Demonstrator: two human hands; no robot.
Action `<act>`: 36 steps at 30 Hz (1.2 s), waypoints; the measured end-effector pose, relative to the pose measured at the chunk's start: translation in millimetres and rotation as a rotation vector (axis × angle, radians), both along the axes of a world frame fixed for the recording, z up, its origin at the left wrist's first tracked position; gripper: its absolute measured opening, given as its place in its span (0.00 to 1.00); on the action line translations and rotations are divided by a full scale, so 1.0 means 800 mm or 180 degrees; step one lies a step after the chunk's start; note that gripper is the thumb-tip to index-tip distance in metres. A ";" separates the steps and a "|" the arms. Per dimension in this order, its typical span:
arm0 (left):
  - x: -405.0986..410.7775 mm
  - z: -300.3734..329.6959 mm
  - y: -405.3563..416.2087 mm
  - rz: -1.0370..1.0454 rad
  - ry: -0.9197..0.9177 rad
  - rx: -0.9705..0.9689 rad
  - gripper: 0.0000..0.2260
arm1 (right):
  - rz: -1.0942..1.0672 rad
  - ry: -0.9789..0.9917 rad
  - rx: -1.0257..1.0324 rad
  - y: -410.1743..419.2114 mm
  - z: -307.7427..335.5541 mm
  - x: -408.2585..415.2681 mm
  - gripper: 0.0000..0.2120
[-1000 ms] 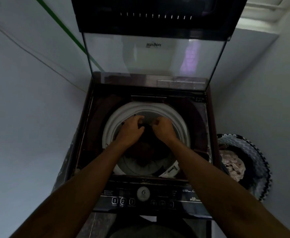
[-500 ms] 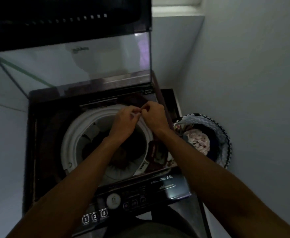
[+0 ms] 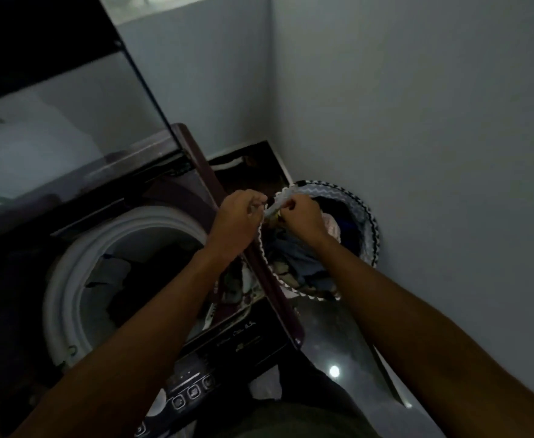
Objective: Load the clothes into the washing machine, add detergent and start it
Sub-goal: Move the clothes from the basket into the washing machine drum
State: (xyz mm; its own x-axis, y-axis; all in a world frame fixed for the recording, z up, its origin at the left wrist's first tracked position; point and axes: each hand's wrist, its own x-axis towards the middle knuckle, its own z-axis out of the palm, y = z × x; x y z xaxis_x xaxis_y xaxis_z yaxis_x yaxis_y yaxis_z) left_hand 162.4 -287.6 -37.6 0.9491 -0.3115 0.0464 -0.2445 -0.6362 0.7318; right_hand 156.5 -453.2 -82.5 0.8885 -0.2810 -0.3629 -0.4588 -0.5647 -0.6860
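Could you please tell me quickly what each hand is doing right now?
Left hand: fingers curled, pinching one end of a small pale item, too blurred to identify.
Right hand: fingers curled, pinching its other end, above the laundry basket.

You won't find much to read here. On the washer's control panel [image 3: 240, 343], near its right corner, there are two lines of pale print, a script-like line above a smaller one, but both are too blurred and dim for you to make out any word. Along the panel's front edge, the buttons [image 3: 193, 392] carry small light marks that you can't tell as digits or symbols. The raised lid [image 3: 69, 121] shows a faint dark smudge near its left edge, possibly a logo, not legible. A red-and-white label [image 3: 214, 290] at the tub's right edge is also unreadable.
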 end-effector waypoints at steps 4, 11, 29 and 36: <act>-0.004 -0.018 -0.044 -0.0421 0.0293 0.0344 0.08 | 0.0051 0.0748 -0.0093 -0.063 -0.058 -0.031 0.09; 0.000 -0.036 -0.097 -0.0661 0.1032 0.0947 0.11 | 0.1088 0.1342 -0.0121 -0.088 -0.119 -0.070 0.08; -0.002 -0.055 -0.090 -0.0618 0.1225 0.0941 0.25 | -0.0143 0.0191 0.0776 -0.057 -0.064 -0.024 0.16; -0.004 -0.037 -0.086 -0.0597 0.1483 0.0767 0.49 | -0.0352 0.0085 0.1439 -0.083 0.045 0.006 0.13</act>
